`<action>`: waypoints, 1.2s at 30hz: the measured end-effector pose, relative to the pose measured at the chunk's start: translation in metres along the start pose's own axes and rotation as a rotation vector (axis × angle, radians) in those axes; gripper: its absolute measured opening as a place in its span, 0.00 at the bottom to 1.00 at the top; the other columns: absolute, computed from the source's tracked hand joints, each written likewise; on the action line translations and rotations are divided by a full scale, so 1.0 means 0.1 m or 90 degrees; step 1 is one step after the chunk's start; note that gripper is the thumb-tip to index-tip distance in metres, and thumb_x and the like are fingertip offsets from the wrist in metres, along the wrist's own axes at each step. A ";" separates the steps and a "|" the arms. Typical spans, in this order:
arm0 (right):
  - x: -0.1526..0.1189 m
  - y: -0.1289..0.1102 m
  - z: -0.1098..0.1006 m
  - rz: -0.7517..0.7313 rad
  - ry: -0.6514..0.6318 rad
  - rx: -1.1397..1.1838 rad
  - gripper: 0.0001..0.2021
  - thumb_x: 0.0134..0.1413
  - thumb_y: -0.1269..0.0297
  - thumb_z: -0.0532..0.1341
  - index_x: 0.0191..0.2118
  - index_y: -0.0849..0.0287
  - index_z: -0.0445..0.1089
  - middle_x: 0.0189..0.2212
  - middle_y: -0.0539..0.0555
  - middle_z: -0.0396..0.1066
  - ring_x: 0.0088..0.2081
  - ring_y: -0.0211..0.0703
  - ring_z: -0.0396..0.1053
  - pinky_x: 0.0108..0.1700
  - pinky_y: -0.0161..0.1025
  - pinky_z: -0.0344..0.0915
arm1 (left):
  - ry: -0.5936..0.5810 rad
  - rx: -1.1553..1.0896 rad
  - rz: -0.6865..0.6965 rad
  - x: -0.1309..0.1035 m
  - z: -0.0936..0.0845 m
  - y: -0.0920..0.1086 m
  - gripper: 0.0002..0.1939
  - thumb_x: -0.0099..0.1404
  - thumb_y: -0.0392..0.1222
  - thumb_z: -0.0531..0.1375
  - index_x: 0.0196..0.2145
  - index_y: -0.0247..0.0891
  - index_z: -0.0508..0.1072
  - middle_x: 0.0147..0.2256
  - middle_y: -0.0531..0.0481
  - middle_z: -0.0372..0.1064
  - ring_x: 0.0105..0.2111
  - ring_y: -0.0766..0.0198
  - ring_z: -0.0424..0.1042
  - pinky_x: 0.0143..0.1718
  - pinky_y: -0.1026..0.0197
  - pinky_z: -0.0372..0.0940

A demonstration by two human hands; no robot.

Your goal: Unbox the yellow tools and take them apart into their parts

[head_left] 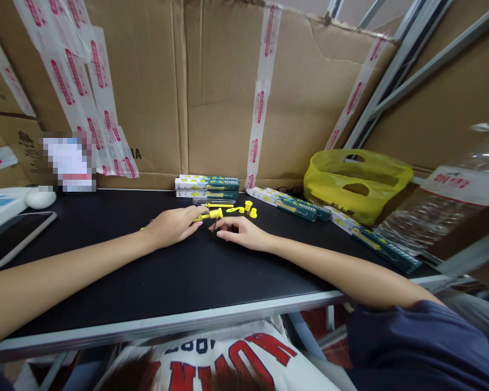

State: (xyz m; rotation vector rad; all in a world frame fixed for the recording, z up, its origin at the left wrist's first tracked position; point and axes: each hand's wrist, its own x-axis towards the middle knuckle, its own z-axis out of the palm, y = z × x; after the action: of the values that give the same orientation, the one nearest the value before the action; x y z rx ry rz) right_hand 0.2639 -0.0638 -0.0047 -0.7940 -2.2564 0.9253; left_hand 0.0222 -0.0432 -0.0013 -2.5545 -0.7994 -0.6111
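Observation:
My left hand (pixel 171 226) is closed round a yellow plastic tube (pixel 217 214) with a flared end that points to the right. Close beside that end, my right hand (pixel 245 232) pinches a thin dark piece (pixel 215 223), too small to make out well. Just beyond the hands lie a yellow rod (pixel 220 205), a flat yellow part (pixel 236 210) and small yellow caps (pixel 248 206). A clear plastic tube (pixel 212 201) lies behind the rod. Part of the yellow tube is hidden under my left fingers.
Stacked green-and-white boxes (pixel 207 187) stand at the back; more boxes (pixel 289 204) lie to the right. A yellow plastic bag (pixel 354 179) and a large water bottle (pixel 427 201) are at the right. A phone (pixel 20 239) and white power strip (pixel 4 206) lie left. Cardboard (pixel 220 98) walls the back.

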 end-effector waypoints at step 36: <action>-0.05 0.05 0.01 -0.150 0.053 -0.390 0.04 0.54 0.70 0.56 0.29 0.59 0.63 0.21 0.46 0.59 0.24 0.34 0.57 0.30 0.32 0.54 | -0.116 -0.002 -0.017 0.03 -0.01 -0.02 0.23 0.72 0.46 0.44 0.63 0.46 0.52 0.46 0.49 0.71 0.40 0.62 0.73 0.34 0.66 0.65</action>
State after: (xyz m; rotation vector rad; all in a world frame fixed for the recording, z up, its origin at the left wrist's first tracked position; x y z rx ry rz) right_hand 0.2678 -0.0649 -0.0101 -0.7685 -2.5115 0.0766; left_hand 0.0230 -0.0410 0.0014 -2.6333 -0.8947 -0.3908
